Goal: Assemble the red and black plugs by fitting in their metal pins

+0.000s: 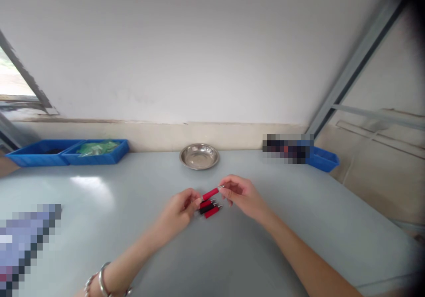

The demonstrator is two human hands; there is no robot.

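A red pen-like piece (210, 194) with a silver tip is held between my two hands, tilted up to the right. My left hand (187, 204) pinches its lower left end. The fingers of my right hand (237, 193) are closed round the silver tip at its other end. Just beneath it, several similar pieces lie side by side on the grey table (139, 190); a black one (207, 209) and a red one (211, 212) show clearly, their silver tips pointing right. My left fingers partly cover their left ends.
Behind my hands, near the wall, stands a round metal dish (199, 156). Two blue trays (96, 159) sit at the back left, one with green plastic bags (98, 148). At the back right is another blue tray (322, 159) beside a blurred-out dark object.
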